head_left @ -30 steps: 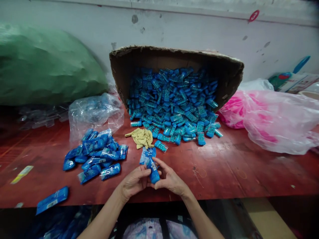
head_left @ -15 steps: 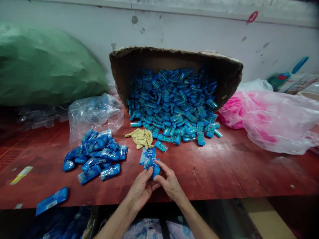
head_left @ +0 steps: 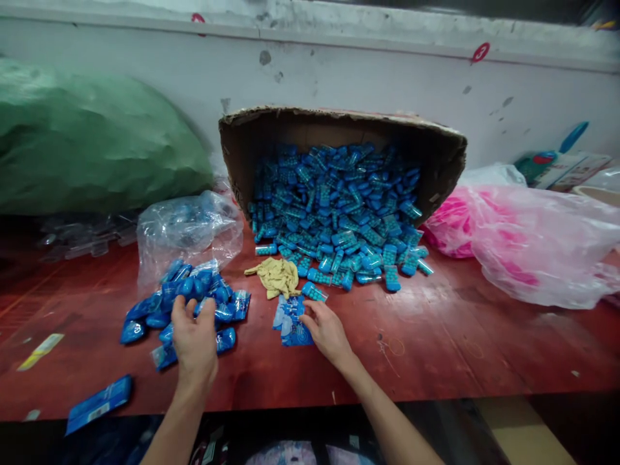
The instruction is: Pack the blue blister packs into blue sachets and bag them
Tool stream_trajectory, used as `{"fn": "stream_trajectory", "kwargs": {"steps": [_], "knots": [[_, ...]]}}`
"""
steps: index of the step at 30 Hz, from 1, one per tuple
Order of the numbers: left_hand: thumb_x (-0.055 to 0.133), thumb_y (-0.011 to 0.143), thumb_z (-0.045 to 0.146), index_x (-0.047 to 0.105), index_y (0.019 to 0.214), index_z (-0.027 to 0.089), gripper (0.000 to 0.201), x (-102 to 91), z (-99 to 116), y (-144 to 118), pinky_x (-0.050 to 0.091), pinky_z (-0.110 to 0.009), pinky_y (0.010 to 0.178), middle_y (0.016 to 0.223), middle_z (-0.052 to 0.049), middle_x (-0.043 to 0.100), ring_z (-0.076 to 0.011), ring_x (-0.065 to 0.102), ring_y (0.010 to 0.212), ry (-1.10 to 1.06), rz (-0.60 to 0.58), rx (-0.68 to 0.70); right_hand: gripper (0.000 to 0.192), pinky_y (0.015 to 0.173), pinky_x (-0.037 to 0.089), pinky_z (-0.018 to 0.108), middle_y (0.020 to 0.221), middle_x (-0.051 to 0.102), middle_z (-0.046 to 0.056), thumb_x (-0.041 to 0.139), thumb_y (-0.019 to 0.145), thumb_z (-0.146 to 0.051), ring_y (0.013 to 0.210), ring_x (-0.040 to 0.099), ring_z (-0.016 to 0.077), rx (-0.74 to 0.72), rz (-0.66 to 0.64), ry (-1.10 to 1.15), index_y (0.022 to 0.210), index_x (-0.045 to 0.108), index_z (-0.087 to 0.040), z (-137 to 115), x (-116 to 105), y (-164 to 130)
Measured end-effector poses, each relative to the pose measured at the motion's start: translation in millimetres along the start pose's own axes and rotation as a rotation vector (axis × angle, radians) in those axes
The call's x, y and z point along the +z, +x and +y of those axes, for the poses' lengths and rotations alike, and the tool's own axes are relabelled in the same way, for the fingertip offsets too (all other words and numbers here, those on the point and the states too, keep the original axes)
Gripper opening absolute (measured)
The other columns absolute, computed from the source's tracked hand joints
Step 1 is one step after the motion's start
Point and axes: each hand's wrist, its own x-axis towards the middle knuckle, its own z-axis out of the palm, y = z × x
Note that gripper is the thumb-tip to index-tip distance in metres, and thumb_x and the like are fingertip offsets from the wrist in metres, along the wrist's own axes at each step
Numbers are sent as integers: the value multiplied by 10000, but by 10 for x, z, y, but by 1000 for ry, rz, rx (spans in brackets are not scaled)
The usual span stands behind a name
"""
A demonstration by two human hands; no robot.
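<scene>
Left hand (head_left: 195,341) resting on filled packet pile (head_left: 186,303), fingers loosely spread, grip unclear. Right hand (head_left: 325,328) pressing empty sleeves (head_left: 290,321), fingers narrow, steadying stack beside tipped box (head_left: 339,129) on worktop (head_left: 436,336).

I can read one sign only: a small round red sticker (head_left: 480,52) on the pale wall's upper ledge (head_left: 339,39), bearing what looks like a white 3. Print on the blue packets stays illegible.

Left hand (head_left: 195,342) forward, palm down — right hand (head_left: 325,329) splayed.
</scene>
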Motion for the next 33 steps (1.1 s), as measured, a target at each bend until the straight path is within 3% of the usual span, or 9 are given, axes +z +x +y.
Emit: {"fn": "stream_trajectory", "kwargs": {"steps": [2, 5, 8, 10, 16, 19, 23, 27, 33], "knots": [[574, 714, 355, 403, 1213, 203, 549, 133, -60, -115, 308, -428, 987, 1277, -125, 445, -263, 411, 1182, 171, 20, 144, 277, 678, 419, 263, 936, 585, 40, 508, 823, -316, 818, 571, 176, 8, -27, -186, 1084, 541, -227, -69, 62, 134], [557, 728, 317, 488, 1153, 203, 445, 351, -114, -294, 284, -399, 1004, 1235, -105, 498, -250, 426, 1166, 230, -145, 274, 301, 649, 417, 270, 998, 565, 59, 523, 818, -364, 849, 582, 194, 60, -62, -404, 1090, 514, -235, -159, 191, 357], [556, 732, 318, 507, 1129, 214, 413, 503, -173, -411, 383, -353, 919, 1131, -96, 573, -235, 524, 1056, 29, -359, 90, 211, 614, 408, 271, 936, 579, 72, 488, 846, -326, 789, 597, 196, 86, -54, -479, 1008, 538, -200, -176, 287, 540], [569, 723, 320, 511, 1127, 223, 419, 554, -222, -432, 405, -350, 890, 1085, -93, 600, -239, 549, 1019, -36, -426, 30, 167, 600, 401, 263, 878, 594, 65, 433, 876, -275, 752, 599, 186, 58, -42, -467, 948, 558, -191, -153, 301, 582], [527, 730, 212, 526, 1149, 194, 420, 715, -395, -197, 216, -477, 1013, 1333, -148, 426, -312, 285, 1271, 493, -544, 495, 177, 648, 405, 206, 836, 613, 18, 413, 891, -244, 780, 587, 136, -114, -58, -375, 869, 585, -209, -120, 236, 426], [468, 733, 144, 611, 1012, 217, 321, 860, -490, -20, 292, -474, 959, 1296, -129, 476, -309, 367, 1220, 660, -673, 575, 180, 718, 401, 168, 878, 620, -11, 414, 894, -204, 837, 577, 100, -179, -70, -322, 933, 587, -231, -140, 182, 408], [365, 782, 138, 621, 917, 194, 294, 994, -540, 111, 370, -377, 888, 1103, -126, 601, -244, 505, 1063, 674, -602, 591, 203, 727, 415, 210, 968, 600, 17, 431, 882, -224, 890, 565, 137, -167, -35, -315, 1027, 571, -240, -103, 13, 327], [329, 820, 215, 609, 881, 163, 292, 1022, -530, 103, 388, -384, 836, 904, -142, 638, -259, 551, 932, 680, -520, 539, 198, 678, 425, 258, 939, 588, 38, 547, 817, -251, 864, 544, 192, -126, -83, -461, 1011, 587, -250, -22, -78, 41], [443, 785, 229, 597, 992, 193, 261, 870, -535, -57, 315, -395, 957, 1186, -119, 559, -253, 457, 1134, 569, -550, 524, 145, 649, 390, 275, 823, 592, 47, 506, 843, -193, 789, 505, 194, -113, -49, -574, 864, 641, -241, 31, 96, -231]]}}
